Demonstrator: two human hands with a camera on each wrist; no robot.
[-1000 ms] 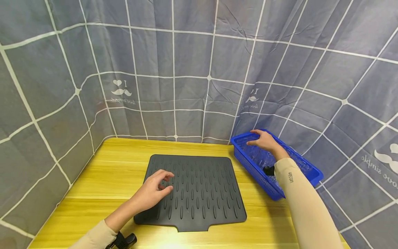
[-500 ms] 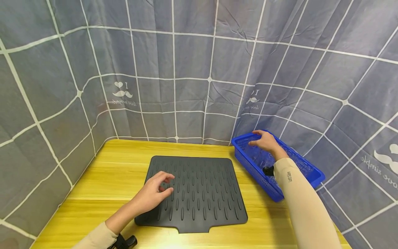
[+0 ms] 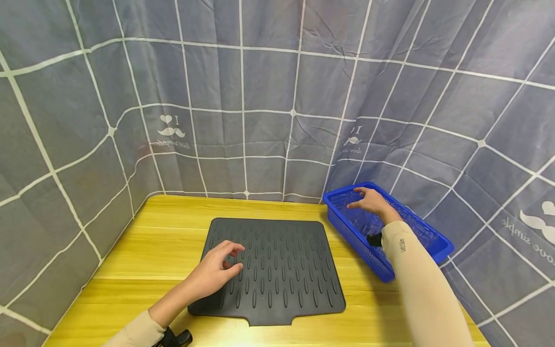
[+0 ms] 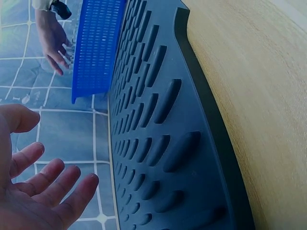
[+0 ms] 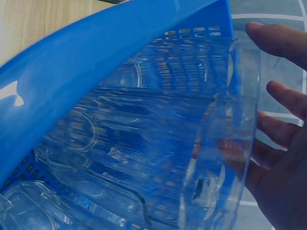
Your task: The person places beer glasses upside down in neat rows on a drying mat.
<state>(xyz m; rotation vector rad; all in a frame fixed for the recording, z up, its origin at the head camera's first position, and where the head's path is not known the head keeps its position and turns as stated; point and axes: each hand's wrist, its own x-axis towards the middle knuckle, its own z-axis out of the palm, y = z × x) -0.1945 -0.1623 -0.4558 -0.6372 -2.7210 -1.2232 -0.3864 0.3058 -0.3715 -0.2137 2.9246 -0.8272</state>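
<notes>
My right hand is over the far part of the blue plastic basket, fingers and thumb spread apart. Clear ribbed drinking glasses lie on their sides in it. The right wrist view shows the fingers right at the rims of these glasses, one fingertip visible through the clear wall. Nothing is gripped there. My left hand hovers above the left part of a black drying mat with raised oval ridges, its fingers loosely bent and holding nothing.
The mat lies on a yellow wood-grain table, with a tab at its near edge. The basket stands at the table's right edge, against a grey curtain with white grid lines that surrounds the back and sides.
My right hand has sunk slightly lower into the basket. The left hand keeps its place over the mat, and the head view has shifted a little.
</notes>
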